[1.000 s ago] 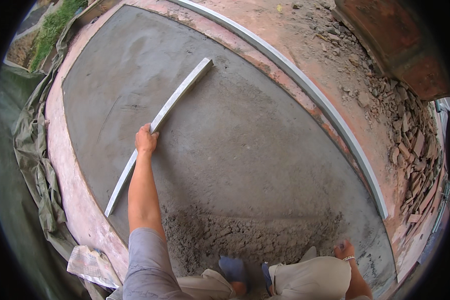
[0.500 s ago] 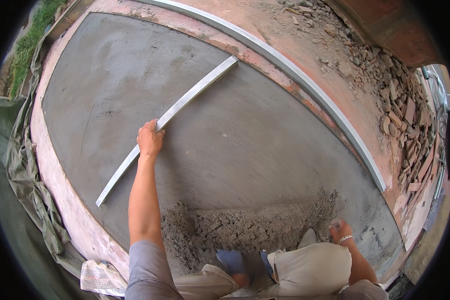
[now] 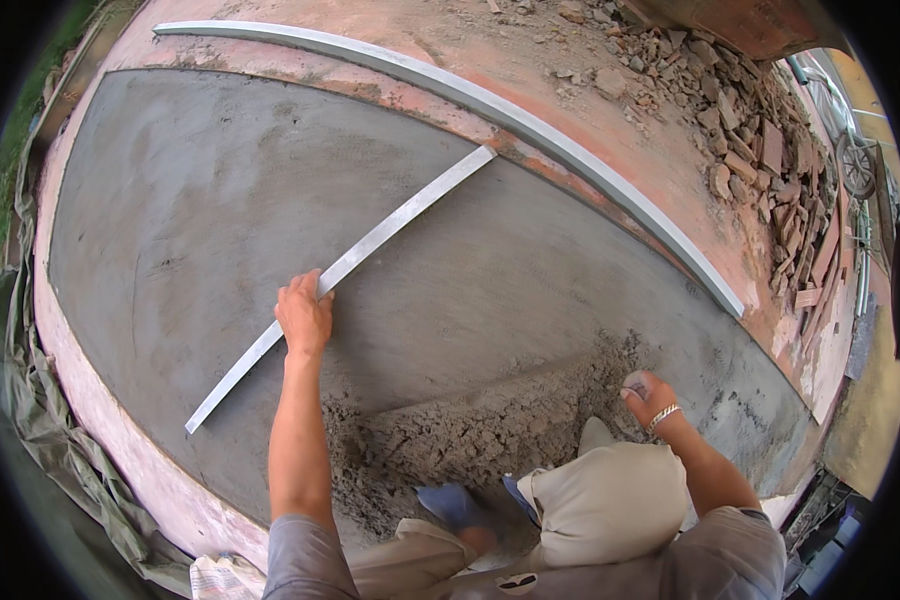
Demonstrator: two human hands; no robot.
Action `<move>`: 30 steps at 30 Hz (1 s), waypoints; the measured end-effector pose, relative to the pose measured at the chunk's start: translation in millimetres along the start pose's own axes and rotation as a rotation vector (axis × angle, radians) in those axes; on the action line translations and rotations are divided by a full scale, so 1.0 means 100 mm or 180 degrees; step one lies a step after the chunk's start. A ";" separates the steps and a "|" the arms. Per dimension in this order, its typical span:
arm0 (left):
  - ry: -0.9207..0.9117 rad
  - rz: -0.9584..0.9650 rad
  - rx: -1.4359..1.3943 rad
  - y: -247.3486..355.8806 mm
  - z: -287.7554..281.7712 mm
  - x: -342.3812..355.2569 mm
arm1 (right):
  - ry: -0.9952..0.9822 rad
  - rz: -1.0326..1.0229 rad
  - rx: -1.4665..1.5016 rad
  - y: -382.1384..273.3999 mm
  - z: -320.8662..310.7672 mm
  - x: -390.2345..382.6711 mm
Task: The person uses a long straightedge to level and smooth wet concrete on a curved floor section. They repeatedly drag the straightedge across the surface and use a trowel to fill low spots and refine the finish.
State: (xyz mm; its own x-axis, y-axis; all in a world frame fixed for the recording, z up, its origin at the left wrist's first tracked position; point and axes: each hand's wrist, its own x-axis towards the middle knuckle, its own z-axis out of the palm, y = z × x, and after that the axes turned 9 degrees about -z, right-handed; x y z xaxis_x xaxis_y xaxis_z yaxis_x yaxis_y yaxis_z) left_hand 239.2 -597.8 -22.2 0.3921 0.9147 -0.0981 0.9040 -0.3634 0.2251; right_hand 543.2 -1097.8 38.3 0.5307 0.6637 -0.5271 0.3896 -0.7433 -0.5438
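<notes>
Bar (image 3: 407, 213) shifted rightward, left hand (image 3: 305, 315) gripping

Well left of the left fingers (image 3: 295, 292): crumpled grey-green tarp (image 3: 55, 440), with a strip of green grass (image 3: 3, 205) farther off; a whitish sack (image 3: 222, 578), partly cut off, lies lower left of the same fingers. Well beyond the right fingers (image 3: 652, 382), to their right: heap of broken rubble (image 3: 770, 185), then a spoked wheel (image 3: 856, 165).

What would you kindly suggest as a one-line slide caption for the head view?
Left hand grips a long pale bar across smooth grey cement, lumpy mix nearer.
</notes>
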 end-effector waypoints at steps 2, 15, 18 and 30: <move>-0.0023 0.0118 -0.0067 0.15 0.04 -0.09 | 0.0013 0.0057 0.0066 -0.03 0.00 0.01; -0.0330 0.0771 -0.0198 1.08 0.35 -1.07 | 0.0057 -0.0020 0.0254 -0.08 0.05 0.04; -0.0753 0.1035 -0.0241 1.35 0.36 -1.47 | 0.0385 -0.0640 0.0146 -0.38 -0.07 0.18; 0.0105 0.1570 -0.0211 1.94 -0.13 -0.46 | 0.0398 -0.2073 -0.1391 -1.46 0.15 1.79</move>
State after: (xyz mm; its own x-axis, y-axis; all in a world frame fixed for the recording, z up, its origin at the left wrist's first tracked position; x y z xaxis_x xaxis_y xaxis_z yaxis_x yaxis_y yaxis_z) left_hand 394.1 -707.5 38.5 0.7637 0.6422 0.0660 0.5991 -0.7431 0.2981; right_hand 569.7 -869.2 13.2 0.1649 0.9812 -0.0998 0.8971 -0.1913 -0.3983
